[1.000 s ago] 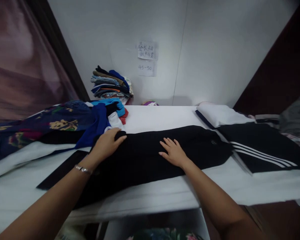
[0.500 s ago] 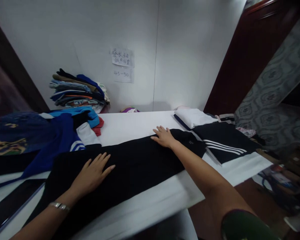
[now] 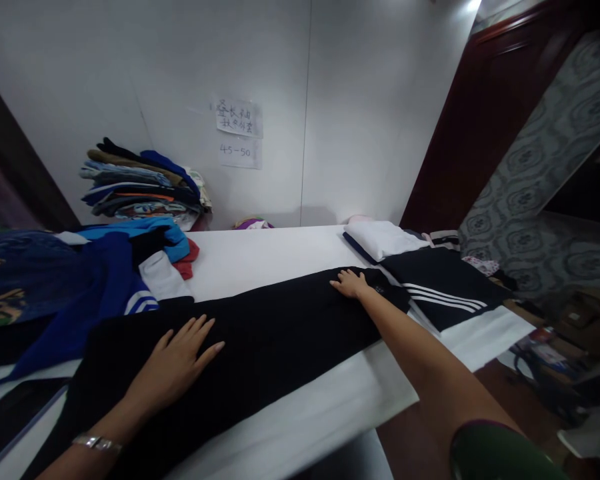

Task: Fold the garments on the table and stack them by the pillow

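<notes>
A shiny, silver-coloured, segmented bracelet (image 3: 97, 443) rings the wrist, and the left hand (image 3: 173, 367) beyond the bracelet is bare. On the right arm (image 3: 430, 357), opposite the bracelet, a dark green short sleeve (image 3: 497, 457) ends in narrow purplish trim (image 3: 480, 421).

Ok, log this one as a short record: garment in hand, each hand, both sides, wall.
garment: black garment, spread on the white table
left hand: open, palm down on the garment
right hand: open, palm down near the garment's right end
left side: blue garment; clothes stack behind
right side: white garment; dark striped garment
wall: two paper notes, lower reads 45-50
</notes>
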Demonstrator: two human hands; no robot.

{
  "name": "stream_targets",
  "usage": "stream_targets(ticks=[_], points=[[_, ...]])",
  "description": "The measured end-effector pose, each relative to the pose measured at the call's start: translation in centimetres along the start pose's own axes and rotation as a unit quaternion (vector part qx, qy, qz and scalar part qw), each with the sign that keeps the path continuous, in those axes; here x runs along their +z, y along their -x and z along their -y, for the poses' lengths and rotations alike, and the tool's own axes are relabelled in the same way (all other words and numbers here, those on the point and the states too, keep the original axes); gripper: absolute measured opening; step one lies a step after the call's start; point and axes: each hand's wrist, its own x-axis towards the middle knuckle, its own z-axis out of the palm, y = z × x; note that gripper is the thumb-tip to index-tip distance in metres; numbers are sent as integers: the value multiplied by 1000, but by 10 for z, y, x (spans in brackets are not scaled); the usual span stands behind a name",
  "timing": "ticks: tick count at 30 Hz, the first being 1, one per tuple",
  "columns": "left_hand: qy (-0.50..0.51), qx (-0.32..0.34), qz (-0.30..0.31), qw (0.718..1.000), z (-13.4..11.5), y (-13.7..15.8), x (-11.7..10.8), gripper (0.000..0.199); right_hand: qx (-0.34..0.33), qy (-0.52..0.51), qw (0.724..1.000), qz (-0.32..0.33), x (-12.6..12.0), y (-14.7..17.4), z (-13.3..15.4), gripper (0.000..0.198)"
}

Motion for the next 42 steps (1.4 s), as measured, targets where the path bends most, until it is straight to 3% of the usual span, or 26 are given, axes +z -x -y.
stream_targets(ticks=[4,11,15,19,25,30,34,36,38,42], points=[[-13,7,11,1000,0,0,0,71,-23,-9,999,-26,-14,-8,15,61],[-24,15,-3,1000,3,-2,3,69,-64,-42,997,-2,20,0,35,72],[-24,38,-4,999,1,0,-3,65,-64,-51,997,14,14,-5,29,70],[-44,83,-13,995,4,2,-3,56,-35,-48,998,-15,5,-4,11,66],[-32,61,1,998,5,-2,2,63,27,-40,999,-14,12,4,-11,63],[-6,13,9,1000,-10,2,-11,72,15,-33,999,-10,-6,12,9,60],[18,7,9,1000,-17,5,-18,70,-88,-45,993,-71,-14,37,58,63],[33,2,5,999,-19,6,-18,68,-174,-56,979,-91,-6,55,85,65],[54,-1,-7,999,-20,7,-17,66,-240,-52,967,-72,8,70,105,66],[117,-3,-33,993,-16,12,-24,60,-269,-7,962,-53,39,85,121,65]])
